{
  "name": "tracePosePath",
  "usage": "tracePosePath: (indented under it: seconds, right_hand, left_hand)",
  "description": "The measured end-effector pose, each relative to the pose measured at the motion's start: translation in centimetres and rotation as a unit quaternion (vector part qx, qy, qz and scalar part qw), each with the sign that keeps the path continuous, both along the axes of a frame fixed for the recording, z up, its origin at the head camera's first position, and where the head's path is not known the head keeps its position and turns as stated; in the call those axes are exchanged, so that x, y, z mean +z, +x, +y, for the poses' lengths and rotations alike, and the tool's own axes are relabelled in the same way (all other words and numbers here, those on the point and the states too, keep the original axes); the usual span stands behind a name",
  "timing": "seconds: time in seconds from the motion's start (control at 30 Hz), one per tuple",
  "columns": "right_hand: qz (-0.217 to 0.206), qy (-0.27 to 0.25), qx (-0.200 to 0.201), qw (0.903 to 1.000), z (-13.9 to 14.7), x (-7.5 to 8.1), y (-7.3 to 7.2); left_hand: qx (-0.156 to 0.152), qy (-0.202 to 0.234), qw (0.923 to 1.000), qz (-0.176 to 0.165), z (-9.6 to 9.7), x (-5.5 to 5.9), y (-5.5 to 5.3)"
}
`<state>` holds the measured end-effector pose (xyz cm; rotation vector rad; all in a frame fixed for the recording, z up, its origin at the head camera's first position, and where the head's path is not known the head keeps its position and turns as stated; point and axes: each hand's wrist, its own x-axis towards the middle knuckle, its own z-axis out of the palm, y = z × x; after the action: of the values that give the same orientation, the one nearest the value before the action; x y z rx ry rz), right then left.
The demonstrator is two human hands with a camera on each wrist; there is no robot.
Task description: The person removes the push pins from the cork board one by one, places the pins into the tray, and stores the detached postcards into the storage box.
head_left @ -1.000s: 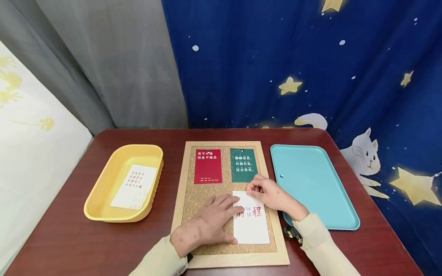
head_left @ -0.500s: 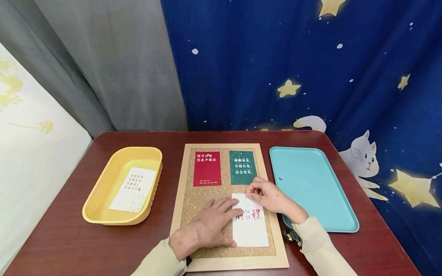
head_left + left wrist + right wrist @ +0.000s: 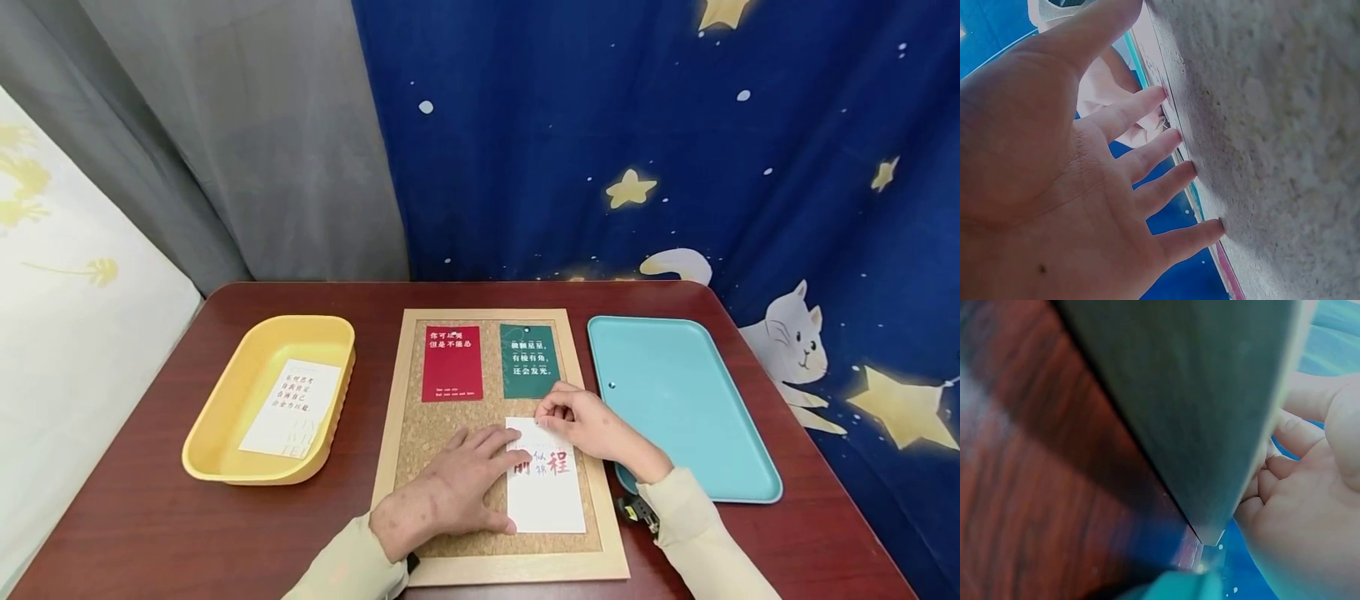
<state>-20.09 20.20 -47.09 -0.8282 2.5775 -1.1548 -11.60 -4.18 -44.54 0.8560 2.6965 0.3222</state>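
A white card (image 3: 546, 500) with red and blue characters lies on the lower right of the cork board (image 3: 438, 433). My left hand (image 3: 457, 483) rests spread over the board, with some fingertips on the card's left part and the others on the cork; the left wrist view shows the fingers straight and apart. At the card's top edge my right hand (image 3: 581, 421) pinches a small thumbtack (image 3: 1163, 123) between thumb and index finger, mostly hidden by the fingertips. Above, a red card (image 3: 452, 367) and a green card (image 3: 529, 367) each have a tack near the top.
Left of the board stands a yellow basin (image 3: 217, 400) with another white card (image 3: 291, 408) inside. On the right, a teal tray (image 3: 690, 417) holds one tack (image 3: 612, 386). Wooden frame (image 3: 517, 571) edges surround the cork. Curtains hang behind the dark red table (image 3: 112, 500).
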Motion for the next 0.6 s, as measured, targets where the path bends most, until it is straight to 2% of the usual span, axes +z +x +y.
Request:
tracePosePath:
  seconds: [0.43, 0.6]
  right_hand:
    - [-0.001, -0.016, -0.014, 0.9998, 0.37, 0.68, -0.43]
    - [0.003, -0.02, -0.031, 0.9993, 0.33, 0.96, -0.44]
  left_hand:
    - [0.001, 0.001, 1.0, 0.001, 0.11, -0.04, -0.13]
    - [0.002, -0.002, 1.0, 0.003, 0.11, -0.05, -0.07]
